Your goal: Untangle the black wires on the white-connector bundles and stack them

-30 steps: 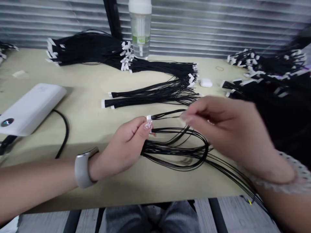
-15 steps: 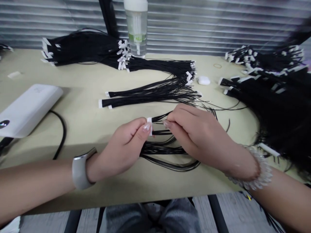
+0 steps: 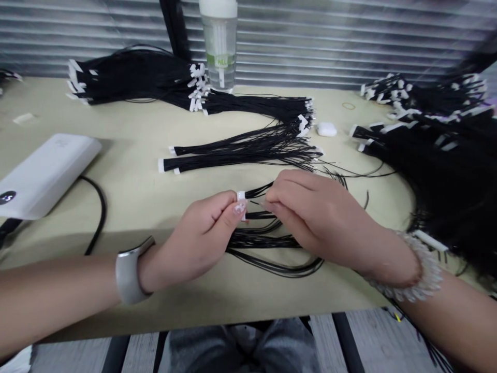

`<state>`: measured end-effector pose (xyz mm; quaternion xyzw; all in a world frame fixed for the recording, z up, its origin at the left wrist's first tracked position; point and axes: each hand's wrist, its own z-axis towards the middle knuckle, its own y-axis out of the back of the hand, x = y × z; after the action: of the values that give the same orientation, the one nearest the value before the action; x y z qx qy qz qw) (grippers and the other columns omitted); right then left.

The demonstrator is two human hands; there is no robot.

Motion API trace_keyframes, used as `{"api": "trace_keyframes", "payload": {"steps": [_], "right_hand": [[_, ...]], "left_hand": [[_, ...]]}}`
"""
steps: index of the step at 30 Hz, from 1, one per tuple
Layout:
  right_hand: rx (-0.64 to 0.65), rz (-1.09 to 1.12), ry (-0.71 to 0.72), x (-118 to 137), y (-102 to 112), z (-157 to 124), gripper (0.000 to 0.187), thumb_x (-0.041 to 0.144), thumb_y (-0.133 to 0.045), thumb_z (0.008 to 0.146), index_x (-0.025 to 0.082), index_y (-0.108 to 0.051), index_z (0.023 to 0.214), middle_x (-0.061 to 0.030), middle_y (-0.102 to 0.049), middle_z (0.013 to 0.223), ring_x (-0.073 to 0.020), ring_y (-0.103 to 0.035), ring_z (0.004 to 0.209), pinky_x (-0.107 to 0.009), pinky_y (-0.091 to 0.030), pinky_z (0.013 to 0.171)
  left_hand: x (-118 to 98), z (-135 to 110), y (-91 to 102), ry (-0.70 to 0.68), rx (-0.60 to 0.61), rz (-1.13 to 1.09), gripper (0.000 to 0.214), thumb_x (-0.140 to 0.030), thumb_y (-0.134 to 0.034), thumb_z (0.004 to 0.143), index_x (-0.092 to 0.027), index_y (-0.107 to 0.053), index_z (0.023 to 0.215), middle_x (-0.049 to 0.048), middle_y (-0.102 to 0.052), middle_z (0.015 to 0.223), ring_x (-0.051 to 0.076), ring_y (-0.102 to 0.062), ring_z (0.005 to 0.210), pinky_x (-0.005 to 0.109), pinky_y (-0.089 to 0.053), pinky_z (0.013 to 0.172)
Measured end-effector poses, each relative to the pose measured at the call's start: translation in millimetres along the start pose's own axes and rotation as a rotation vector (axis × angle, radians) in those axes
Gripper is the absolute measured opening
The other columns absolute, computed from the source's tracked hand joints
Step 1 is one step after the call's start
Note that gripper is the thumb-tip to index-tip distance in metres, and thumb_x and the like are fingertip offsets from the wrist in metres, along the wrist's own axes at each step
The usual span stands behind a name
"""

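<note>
Left hand (image 3: 198, 238): thumb and forefinger are pinched shut on a white connector (image 3: 241, 197), held just above the table (image 3: 147, 207) near the middle of its near edge.
Right hand (image 3: 314, 217): fingertips are closed on the black wires (image 3: 272, 241) just beside the connector. The contact itself is partly hidden.
Change: a second ago the right hand was raised and off to the right. It has since come in and now almost touches the left. The left hand has held its place.
Meaning: both hands now act on the same connector end.
Wires: they loop on the table under the right hand.
Surroundings: a loose bundle (image 3: 240, 150) lies towards the centre and a large pile (image 3: 438, 171) at the right edge. A power bank (image 3: 46, 173) sits at the left edge and a bottle (image 3: 219, 46) at the far edge.
</note>
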<state>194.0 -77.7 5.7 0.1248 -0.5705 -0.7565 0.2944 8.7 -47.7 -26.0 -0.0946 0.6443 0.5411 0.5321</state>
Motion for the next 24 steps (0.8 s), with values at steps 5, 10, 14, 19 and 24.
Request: {"api": "trace_keyframes", "payload": {"steps": [5,10,14,19,24], "right_hand": [[-0.074,-0.029,-0.04,0.8,-2.8,0.3,0.027,0.024,-0.035,0.089,0.013,-0.056,0.076,-0.0029,-0.05,0.071,-0.0097,-0.043,0.065,-0.023,-0.034,0.058],[-0.073,-0.066,-0.027,3.3,-10.1,1.5,0.03,0.026,-0.034,0.089,0.013,-0.057,0.074,-0.0032,-0.05,0.069,-0.0102,-0.043,0.065,-0.023,-0.033,0.057],[-0.09,-0.023,-0.031,0.3,-11.5,0.9,0.027,0.025,-0.036,0.089,0.013,-0.056,0.076,-0.0029,-0.051,0.071,-0.0097,-0.045,0.067,-0.023,-0.034,0.059],[-0.157,-0.113,-0.135,-11.2,0.1,-1.7,0.025,0.038,-0.057,0.077,0.017,-0.05,0.086,-0.0019,-0.051,0.078,-0.0101,-0.046,0.067,-0.022,-0.033,0.057],[-0.214,-0.119,-0.234,-17.3,29.6,-8.3,0.048,0.059,-0.063,0.061,0.016,-0.041,0.062,0.0022,-0.04,0.055,-0.0061,-0.032,0.051,-0.022,-0.027,0.047]], "left_hand": [[0.1,-0.9,0.4,0.005,0.034,0.015,0.03,-0.032,-0.031,0.09,-0.018,-0.038,0.065,-0.0043,-0.038,0.058,0.008,-0.035,0.053,0.02,-0.034,0.05],[-3.0,-4.7,2.1,0.01,0.09,0.076,0.031,-0.033,-0.031,0.089,-0.018,-0.036,0.063,-0.005,-0.035,0.053,0.008,-0.031,0.048,0.021,-0.027,0.044],[-2.1,-4.1,1.3,0.011,0.056,0.059,0.031,-0.034,-0.031,0.09,-0.018,-0.035,0.063,-0.0044,-0.035,0.055,0.009,-0.032,0.05,0.022,-0.029,0.046],[3.5,0.2,-1.0,0.082,-0.079,-0.033,0.032,-0.037,-0.033,0.09,-0.018,-0.043,0.066,-0.0025,-0.044,0.061,0.01,-0.041,0.056,0.021,-0.036,0.051],[7.5,3.2,-1.2,0.146,-0.257,-0.083,0.033,-0.04,-0.033,0.089,-0.017,-0.053,0.075,0.0006,-0.056,0.071,0.012,-0.052,0.066,0.023,-0.042,0.058]]}}
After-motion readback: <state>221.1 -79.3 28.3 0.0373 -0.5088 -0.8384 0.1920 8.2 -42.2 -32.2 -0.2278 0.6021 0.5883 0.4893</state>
